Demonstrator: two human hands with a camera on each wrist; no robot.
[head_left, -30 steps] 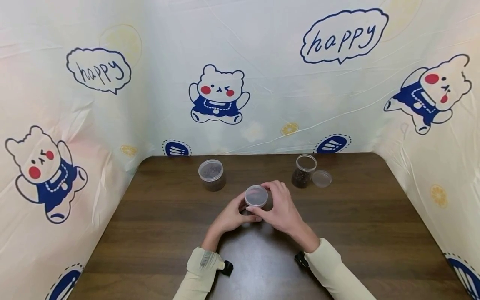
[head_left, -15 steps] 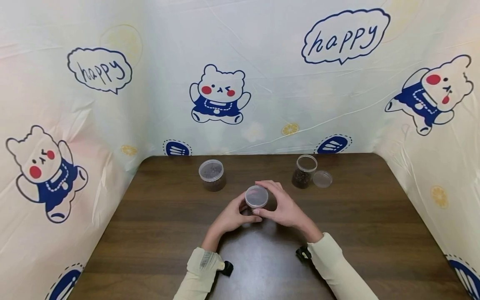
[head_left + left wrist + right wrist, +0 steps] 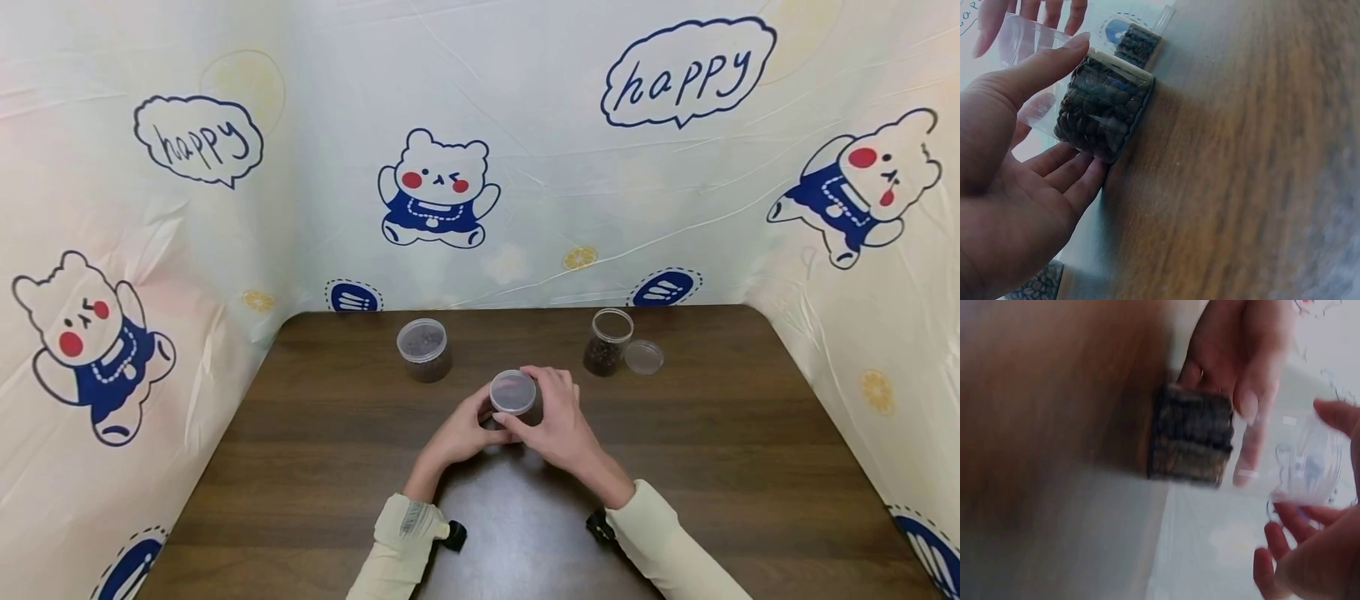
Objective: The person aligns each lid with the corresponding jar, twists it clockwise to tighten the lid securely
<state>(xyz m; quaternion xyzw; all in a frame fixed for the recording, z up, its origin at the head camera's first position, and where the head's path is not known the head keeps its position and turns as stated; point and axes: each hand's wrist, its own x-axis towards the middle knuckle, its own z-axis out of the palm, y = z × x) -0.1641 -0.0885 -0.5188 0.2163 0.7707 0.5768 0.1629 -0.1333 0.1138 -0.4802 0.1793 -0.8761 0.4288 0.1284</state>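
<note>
In the middle of the table a clear plastic jar (image 3: 1107, 103), part filled with dark coffee beans, stands upright with a translucent lid (image 3: 513, 392) on its top. My left hand (image 3: 459, 435) holds the jar's side, its thumb on the near side and fingers curled behind. With thumb and fingers on opposite sides of the rim, my right hand (image 3: 561, 423) grips the lid. The right wrist view is blurred, but both hands show there: the left (image 3: 1229, 356) around the jar body, the right (image 3: 1316, 544) at the lid end.
A lidded jar of dark contents (image 3: 425, 352) stands at the back left. At the back right is an open jar (image 3: 606, 346) of dark beans, with a loose clear lid (image 3: 644, 357) flat beside it. A printed curtain (image 3: 525, 167) borders the table (image 3: 315, 467).
My right hand has turned around the lid, fingertips swinging right and thumb left, and its wrist has come slightly nearer. The left hand and jar stay in place.
</note>
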